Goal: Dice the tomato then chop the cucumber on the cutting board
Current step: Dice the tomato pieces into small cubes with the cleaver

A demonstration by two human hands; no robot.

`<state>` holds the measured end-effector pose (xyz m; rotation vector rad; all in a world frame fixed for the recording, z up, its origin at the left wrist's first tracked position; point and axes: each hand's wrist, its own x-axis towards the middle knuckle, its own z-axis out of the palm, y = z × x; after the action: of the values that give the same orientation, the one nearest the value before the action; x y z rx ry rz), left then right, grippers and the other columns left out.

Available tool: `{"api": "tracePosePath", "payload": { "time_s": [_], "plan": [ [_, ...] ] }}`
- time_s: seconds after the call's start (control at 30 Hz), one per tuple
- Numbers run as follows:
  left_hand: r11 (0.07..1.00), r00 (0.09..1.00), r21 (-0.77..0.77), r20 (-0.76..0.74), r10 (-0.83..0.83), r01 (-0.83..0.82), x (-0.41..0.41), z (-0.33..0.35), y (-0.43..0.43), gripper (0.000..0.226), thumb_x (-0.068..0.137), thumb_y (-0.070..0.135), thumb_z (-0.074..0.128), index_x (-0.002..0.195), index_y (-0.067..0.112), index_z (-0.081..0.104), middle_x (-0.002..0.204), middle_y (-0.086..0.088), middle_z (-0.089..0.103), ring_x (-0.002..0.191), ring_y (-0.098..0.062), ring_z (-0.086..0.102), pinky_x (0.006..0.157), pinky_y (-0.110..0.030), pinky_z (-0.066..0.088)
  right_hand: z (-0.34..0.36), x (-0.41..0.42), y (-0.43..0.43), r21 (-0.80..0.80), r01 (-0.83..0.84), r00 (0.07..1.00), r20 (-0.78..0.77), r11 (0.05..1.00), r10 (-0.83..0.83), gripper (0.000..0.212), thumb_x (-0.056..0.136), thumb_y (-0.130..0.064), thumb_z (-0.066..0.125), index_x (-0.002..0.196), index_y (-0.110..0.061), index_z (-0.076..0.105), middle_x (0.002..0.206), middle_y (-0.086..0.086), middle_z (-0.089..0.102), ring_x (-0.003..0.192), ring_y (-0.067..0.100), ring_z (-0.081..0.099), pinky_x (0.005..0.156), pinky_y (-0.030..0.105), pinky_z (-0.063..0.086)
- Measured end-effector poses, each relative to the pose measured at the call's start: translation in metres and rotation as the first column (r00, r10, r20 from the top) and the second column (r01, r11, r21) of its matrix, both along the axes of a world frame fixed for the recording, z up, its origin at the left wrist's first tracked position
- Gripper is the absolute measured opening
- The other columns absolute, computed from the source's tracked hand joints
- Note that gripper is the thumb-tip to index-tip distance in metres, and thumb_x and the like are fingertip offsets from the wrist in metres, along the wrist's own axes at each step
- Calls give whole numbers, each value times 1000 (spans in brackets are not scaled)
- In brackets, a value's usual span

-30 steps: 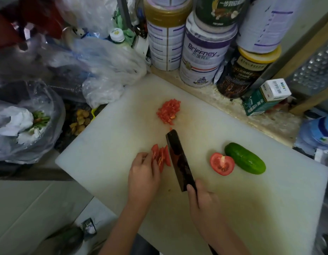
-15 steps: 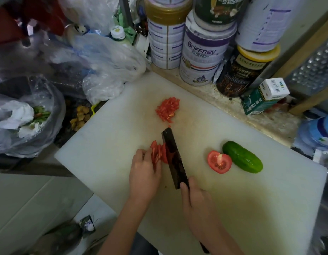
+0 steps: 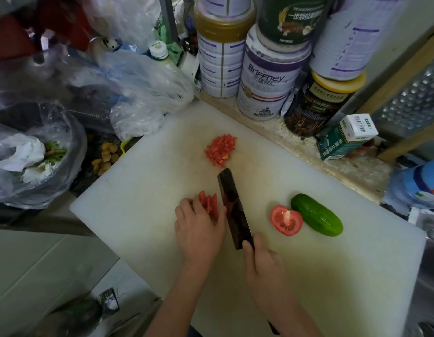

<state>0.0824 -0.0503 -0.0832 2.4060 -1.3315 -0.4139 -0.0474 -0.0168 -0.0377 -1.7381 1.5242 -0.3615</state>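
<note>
Right grip (image 3: 264,266) clasps the knife (image 3: 231,205), blade lying just right of tomato slices (image 3: 208,204) held by left grip (image 3: 199,229).

One head-worn wide-angle view looks steeply down, close over the cutting board (image 3: 308,276), tins (image 3: 267,76) behind.

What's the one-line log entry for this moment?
step: dicing | left hand: holds tomato slices | right hand: grips knife | tomato half, cucumber: uncut
</note>
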Motion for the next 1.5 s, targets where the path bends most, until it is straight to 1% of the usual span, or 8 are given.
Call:
{"api": "tracePosePath", "payload": {
  "time_s": [0.1, 0.27, 0.5, 0.83, 1.13, 1.23, 1.33, 1.5],
  "plan": [
    [999, 999, -22, 24, 29, -28, -5, -6, -4, 51, 83, 38, 71, 116, 0, 62, 107, -17, 56, 97, -35, 55, 74, -42, 49, 0, -7, -4, 29, 48, 999, 20, 998, -49, 12, 101, -18, 41, 88, -19, 40, 52, -6, 44, 48, 6, 52, 39, 18, 30],
    [999, 999, 23, -28, 30, -29, -7, -5, -5, 54, 84, 29, 68, 130, 4, 55, 123, -15, 51, 115, -31, 45, 91, -41, 42, 2, -16, -8, 51, 51, 998, 33, 997, -52, 9, 100, -20, 40, 92, -18, 41, 53, -4, 45, 46, 5, 50, 39, 20, 31],
    [989, 992, -135, -102, -76, 62, 6, -17, 3, 55, 74, 11, 74, 127, 7, 59, 117, -8, 56, 111, -23, 42, 94, -38, 43, 0, -22, -15, 32, -23, 999, 41, 999, 21, 27, 100, -19, 42, 76, -27, 33, 50, -4, 40, 47, 10, 48, 39, 21, 28],
    [901, 900, -176, -119, -419, 396, 50, -18, 4, 56, 71, 5, 79, 124, 9, 62, 118, -1, 60, 113, -12, 45, 102, -3, 22, -19, -31, -21, 8, -97, 994, 44, 995, 96, 18, 98, -21, 46, 81, -22, 43, 50, -5, 40, 55, 7, 51, 43, 18, 28],
    [869, 872, -237, -131, -471, 434, 58, -29, 6, 59, 72, 5, 80, 127, 9, 60, 122, 1, 58, 116, -13, 47, 105, -8, 27, -29, -20, -16, -106, -142, 990, -9, 984, 142, 46, 90, -56, 27, 96, -17, 52, 52, -8, 40, 49, 14, 45, 45, 25, 27],
    [874, 895, -272, -84, -438, 402, 52, -31, 8, 52, 83, 26, 71, 130, 9, 57, 122, 1, 57, 116, -12, 47, 105, -10, 28, -33, -19, -13, -147, -88, 996, -27, 985, 85, 44, 84, -65, 20, 91, -28, 44, 49, -11, 38, 49, 18, 50, 46, 33, 36],
    [875, 911, -295, -32, -411, 384, 47, -34, 5, 53, 88, 45, 56, 129, 13, 59, 119, 3, 59, 112, -13, 49, 100, -18, 34, -29, -17, -16, -187, -65, 996, -79, 980, 51, 37, 88, -65, 21, 89, -32, 37, 46, -16, 31, 43, 16, 50, 39, 29, 33],
    [844, 911, -380, -5, -412, 379, 48, -40, 4, 44, 89, 42, 57, 121, 13, 65, 117, 4, 63, 107, -15, 52, 96, -24, 41, -13, -9, -9, -247, -12, 981, -192, 969, -37, 36, 95, -60, 22, 90, -31, 43, 48, -20, 26, 37, 7, 46, 34, 18, 31]
  ]
}}
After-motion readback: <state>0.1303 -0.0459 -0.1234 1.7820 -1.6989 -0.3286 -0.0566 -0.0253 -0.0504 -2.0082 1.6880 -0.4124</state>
